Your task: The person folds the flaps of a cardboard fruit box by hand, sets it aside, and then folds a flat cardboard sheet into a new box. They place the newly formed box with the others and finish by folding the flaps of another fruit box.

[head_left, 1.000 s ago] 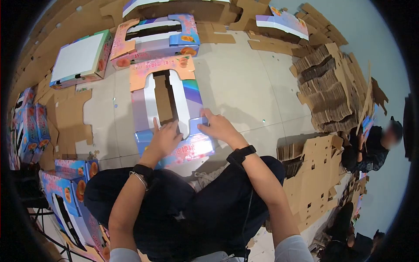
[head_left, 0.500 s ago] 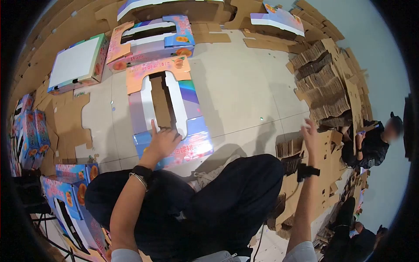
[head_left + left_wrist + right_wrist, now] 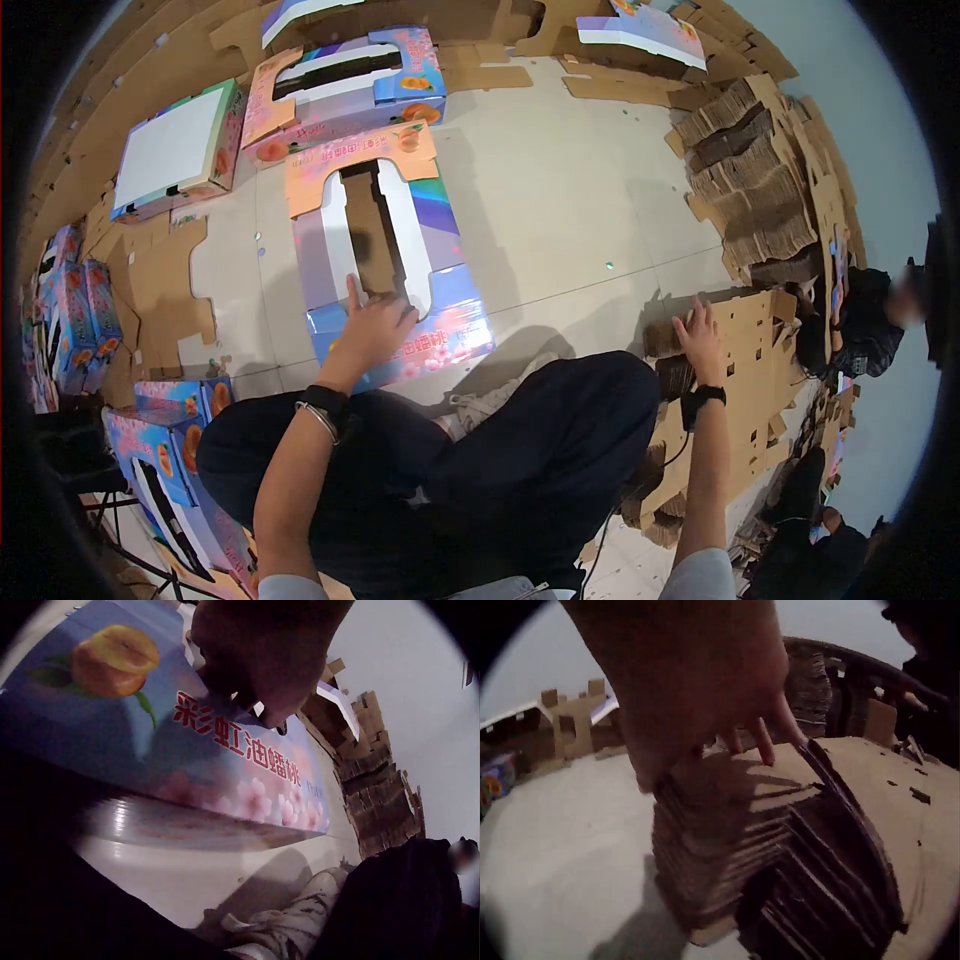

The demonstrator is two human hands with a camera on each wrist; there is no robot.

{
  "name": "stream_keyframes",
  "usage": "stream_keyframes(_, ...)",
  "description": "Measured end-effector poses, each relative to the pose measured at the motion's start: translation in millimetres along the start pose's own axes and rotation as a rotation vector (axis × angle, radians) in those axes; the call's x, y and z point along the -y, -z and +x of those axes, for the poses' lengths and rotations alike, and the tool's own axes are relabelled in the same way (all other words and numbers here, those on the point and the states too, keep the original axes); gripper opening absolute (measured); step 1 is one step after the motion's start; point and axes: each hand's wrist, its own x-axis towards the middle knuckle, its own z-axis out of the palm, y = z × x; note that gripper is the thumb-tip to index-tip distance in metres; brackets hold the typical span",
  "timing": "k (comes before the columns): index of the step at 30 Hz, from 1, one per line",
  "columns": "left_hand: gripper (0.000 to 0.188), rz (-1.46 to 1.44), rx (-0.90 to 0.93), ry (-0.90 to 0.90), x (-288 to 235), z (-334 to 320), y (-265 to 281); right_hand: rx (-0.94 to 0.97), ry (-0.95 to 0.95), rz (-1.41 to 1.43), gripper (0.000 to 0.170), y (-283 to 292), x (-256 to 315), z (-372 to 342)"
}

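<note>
In the head view a printed box [image 3: 440,290] with a long slot in its top lies on the floor. My left hand [image 3: 372,332] rests on its near end, fingers at the slot's edge; the left wrist view shows that hand [image 3: 266,652] over the red lettering. At the right, my right hand [image 3: 702,340] is at a stack of brown cardboard pieces [image 3: 668,375]. The right wrist view has the hand [image 3: 697,690] above the stack [image 3: 720,855], fingers spread and touching its top; whether they grip a piece is hidden.
Another slotted box [image 3: 345,105] and a white-topped box [image 3: 172,150] stand beyond. Tall cardboard stacks [image 3: 750,200] rise at the right, near a seated person [image 3: 865,320]. More printed boxes [image 3: 160,440] are at the lower left.
My right hand has left the box and moved right to the cardboard stack, lowering onto it. My left hand has stayed on the box.
</note>
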Motion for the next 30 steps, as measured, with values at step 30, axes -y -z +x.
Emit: stream_keyframes(30, 0.031, -0.038, 0.025, 0.104, -12.7, 3.2, 7.6, 0.448, 0.892, 0.464, 0.041, 183.0, 262.3, -27.5)
